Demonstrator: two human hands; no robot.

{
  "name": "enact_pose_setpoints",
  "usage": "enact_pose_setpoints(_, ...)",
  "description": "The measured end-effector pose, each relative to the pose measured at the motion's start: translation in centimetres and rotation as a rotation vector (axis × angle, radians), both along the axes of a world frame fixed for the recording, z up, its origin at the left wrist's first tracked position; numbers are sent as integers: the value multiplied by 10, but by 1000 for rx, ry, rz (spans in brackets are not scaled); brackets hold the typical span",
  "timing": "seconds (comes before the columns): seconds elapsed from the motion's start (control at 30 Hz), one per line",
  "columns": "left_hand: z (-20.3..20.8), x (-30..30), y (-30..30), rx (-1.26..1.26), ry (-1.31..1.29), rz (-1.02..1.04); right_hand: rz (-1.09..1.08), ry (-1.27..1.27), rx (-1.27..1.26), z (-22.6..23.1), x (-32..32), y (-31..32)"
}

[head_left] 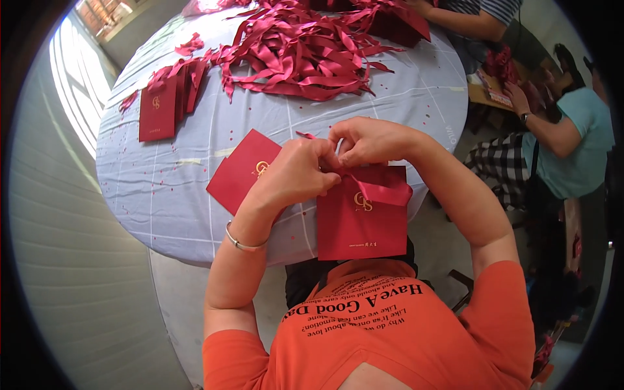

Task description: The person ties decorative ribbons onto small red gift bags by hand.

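A red paper gift bag (361, 231) with a gold emblem lies at the near edge of the table, close against my body. At its top edge, a red satin ribbon (385, 191) loops out and falls across the bag's upper right. My left hand (294, 170) is closed in a pinch on the ribbon, a bracelet round its wrist. Close beside it, the fingers of my right hand (374, 140) are also pinched together on the ribbon. The exact spot they grip is partly hidden by the fingers. More red bags (237, 170) lie flat, partly overlapped by my left forearm.
A big heap of loose red ribbons (299, 55) covers the far middle of the round table. Bags with ribbons attached (158, 114) are stacked at the far left. The pale blue tablecloth (175, 208) carries small red scraps. Two other people work at the right and far right.
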State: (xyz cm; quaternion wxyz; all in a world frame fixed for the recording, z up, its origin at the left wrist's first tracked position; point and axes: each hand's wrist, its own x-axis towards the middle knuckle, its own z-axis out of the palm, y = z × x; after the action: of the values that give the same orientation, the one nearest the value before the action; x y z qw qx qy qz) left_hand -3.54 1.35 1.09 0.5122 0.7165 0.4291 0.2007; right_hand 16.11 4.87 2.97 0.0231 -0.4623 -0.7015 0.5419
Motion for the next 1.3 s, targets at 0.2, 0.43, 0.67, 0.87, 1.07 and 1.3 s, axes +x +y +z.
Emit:
enact_pose_setpoints(0.2,2,3,-6,116,35,-17,132,58,-156,-20,-1,23)
enact_pose_setpoints(0.43,4,-1,-5,200,44,-41,-81,108,-291,-17,-8,11)
enact_pose_setpoints(0.67,8,4,-7,54,1,-69,-32,274,-453,-28,9,3)
enact_pose_setpoints(0.87,3,0,-5,24,-11,-39,-51,249,-436,-23,2,2)
enact_pose_setpoints(1.07,7,0,-5,-39,-31,-176,-183,193,256,-49,7,13)
enact_pose_setpoints(1.3,9,-1,0,-102,90,-112,-371,149,918,-53,21,33)
